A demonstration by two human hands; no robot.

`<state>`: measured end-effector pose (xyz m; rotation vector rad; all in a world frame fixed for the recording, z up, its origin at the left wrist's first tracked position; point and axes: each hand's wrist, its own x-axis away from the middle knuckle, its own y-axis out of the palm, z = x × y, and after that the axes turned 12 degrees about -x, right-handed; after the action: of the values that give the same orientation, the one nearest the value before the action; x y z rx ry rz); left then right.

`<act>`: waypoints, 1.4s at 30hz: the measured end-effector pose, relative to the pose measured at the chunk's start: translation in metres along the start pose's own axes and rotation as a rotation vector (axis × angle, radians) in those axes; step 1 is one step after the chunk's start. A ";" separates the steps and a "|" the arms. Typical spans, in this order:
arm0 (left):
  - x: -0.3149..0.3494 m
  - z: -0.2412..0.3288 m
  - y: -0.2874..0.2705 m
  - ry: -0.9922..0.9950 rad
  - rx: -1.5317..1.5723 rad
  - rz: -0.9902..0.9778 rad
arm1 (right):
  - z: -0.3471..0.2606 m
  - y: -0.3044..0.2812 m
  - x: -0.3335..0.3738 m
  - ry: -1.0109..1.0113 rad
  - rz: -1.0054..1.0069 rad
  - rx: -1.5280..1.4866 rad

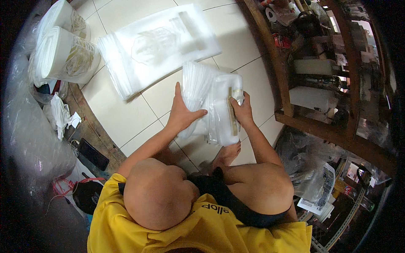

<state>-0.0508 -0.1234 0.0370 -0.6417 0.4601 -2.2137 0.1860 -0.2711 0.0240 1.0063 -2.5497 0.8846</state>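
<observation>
Folded plastic bundle (214,98), translucent white and softly glossy, between the two hands. Left hand (184,116): thumb and forefinger spread wide against the fan-pleated end, other fingers hidden. Right hand (243,111): curled, thumb on top, gripping the rounded end beside a gold-brown printed strip. Beyond: a broad rectangular stack (154,46) of similar film, flat on smooth tiles (130,116); left, thick cylindrical rolls (63,59); right, a dark wooden frame (269,50).

Upside-down dark lettering (215,209) stands on the yellow shirt (181,234), gold lettering (84,44) on the nearer white roll (59,55)
</observation>
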 end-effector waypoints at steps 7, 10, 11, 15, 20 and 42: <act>-0.012 -0.012 0.000 -0.284 0.329 -0.199 | -0.034 0.025 0.036 -0.556 -0.106 0.629; -0.008 -0.007 0.004 -0.303 0.343 -0.171 | -0.033 0.051 0.051 -0.536 -0.268 0.747; -0.007 -0.004 0.002 -0.294 0.296 -0.184 | -0.031 0.054 0.051 -0.535 -0.240 0.746; -0.007 -0.006 0.002 -0.255 0.198 -0.222 | -0.033 0.068 0.048 -0.476 -0.214 0.790; -0.008 -0.014 0.012 -0.184 0.234 -0.232 | -0.020 0.067 0.038 -0.527 -0.089 0.822; 0.012 -0.031 -0.017 -0.215 0.259 -0.163 | -0.054 0.050 0.062 -0.984 -0.465 0.637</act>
<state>-0.0856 -0.1177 0.0241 -0.7875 0.0100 -2.2726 0.1078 -0.2410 0.0713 2.6377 -2.4487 1.2975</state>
